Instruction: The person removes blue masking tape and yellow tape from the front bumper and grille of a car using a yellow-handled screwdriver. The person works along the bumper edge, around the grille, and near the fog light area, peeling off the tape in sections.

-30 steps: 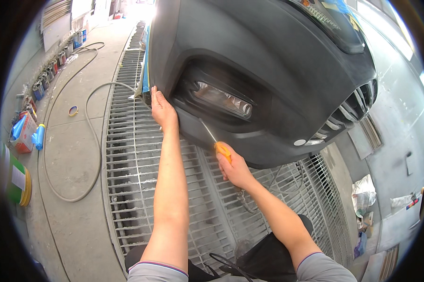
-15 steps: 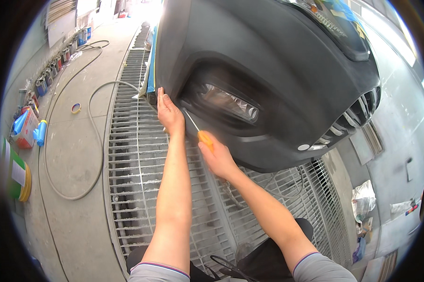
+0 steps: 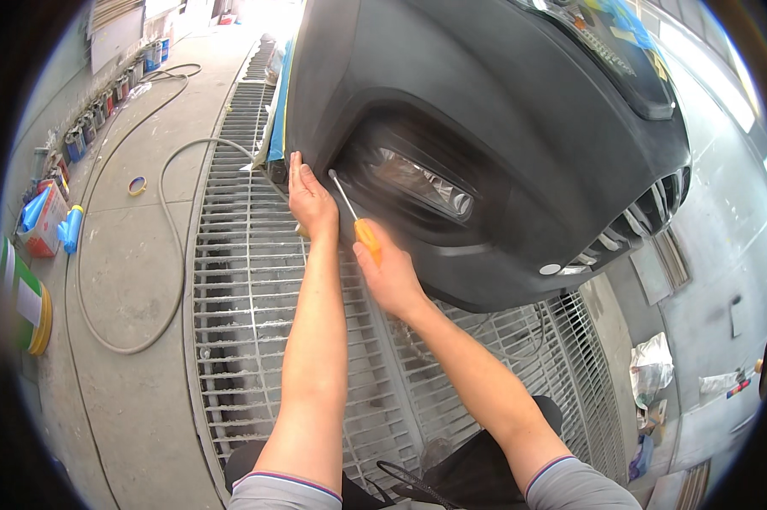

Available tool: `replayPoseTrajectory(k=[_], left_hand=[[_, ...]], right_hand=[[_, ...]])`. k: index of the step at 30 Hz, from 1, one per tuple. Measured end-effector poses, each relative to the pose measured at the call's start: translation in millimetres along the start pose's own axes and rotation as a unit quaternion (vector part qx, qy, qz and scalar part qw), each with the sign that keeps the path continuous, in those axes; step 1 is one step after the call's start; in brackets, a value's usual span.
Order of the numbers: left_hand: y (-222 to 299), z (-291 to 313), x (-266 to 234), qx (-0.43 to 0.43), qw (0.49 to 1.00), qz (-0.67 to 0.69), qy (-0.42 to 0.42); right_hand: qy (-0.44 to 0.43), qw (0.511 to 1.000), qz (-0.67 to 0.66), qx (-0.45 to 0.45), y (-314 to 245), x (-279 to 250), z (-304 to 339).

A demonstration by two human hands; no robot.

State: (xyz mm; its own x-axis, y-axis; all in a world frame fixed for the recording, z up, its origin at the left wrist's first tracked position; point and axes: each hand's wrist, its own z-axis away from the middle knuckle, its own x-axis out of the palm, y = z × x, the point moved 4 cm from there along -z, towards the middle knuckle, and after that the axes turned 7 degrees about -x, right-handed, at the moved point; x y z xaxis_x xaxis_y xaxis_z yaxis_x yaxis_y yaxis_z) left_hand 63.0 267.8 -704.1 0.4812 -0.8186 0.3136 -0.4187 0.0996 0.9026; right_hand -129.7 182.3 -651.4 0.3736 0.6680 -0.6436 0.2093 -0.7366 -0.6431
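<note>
A dark matte car bumper (image 3: 438, 85) fills the upper middle. My left hand (image 3: 312, 204) lies along its lower left edge, fingers stretched out and pointing up. In my right hand (image 3: 393, 279) is a screwdriver (image 3: 366, 238) with a yellow-orange handle and a thin metal shaft. Its tip points up and left, at the bumper surface close to my left fingers; whether it touches, I cannot tell. Right of the tip, a recess in the bumper holds a fog light (image 3: 426, 187) under clear wrinkled film. Blue masking film (image 3: 280, 127) hangs at the bumper's left side.
Beneath me runs a metal floor grating (image 3: 239, 314). A grey hose (image 3: 177, 238) loops over the concrete on the left, near a roll of tape (image 3: 137, 185). Several cans (image 3: 77, 140), a red-white box (image 3: 48, 225) and a green bucket (image 3: 26, 302) line the left wall.
The screwdriver and my right hand have moved slightly up, its tip now higher on the bumper beside my left fingers. My left hand stays at the bumper edge. The whole view has shifted a little.
</note>
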Motion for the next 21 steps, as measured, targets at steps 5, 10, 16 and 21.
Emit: replayPoseTrajectory(k=[5, 10, 16, 21], left_hand=[[1, 0, 0, 0.004, 1.000, -0.001, 0.004], [2, 0, -1, -0.003, 1.000, -0.001, -0.001], [6, 1, -2, -0.016, 1.000, 0.003, -0.007], [9, 1, -2, -0.017, 1.000, 0.003, -0.009]], right_hand=[[0.009, 1.000, -0.011, -0.011, -12, -7, -2], [0.015, 1.000, 0.013, 0.014, -27, -15, -5], [0.032, 0.999, 0.000, -0.023, -50, -29, -7], [0.071, 0.997, 0.008, -0.042, -70, -44, -11]])
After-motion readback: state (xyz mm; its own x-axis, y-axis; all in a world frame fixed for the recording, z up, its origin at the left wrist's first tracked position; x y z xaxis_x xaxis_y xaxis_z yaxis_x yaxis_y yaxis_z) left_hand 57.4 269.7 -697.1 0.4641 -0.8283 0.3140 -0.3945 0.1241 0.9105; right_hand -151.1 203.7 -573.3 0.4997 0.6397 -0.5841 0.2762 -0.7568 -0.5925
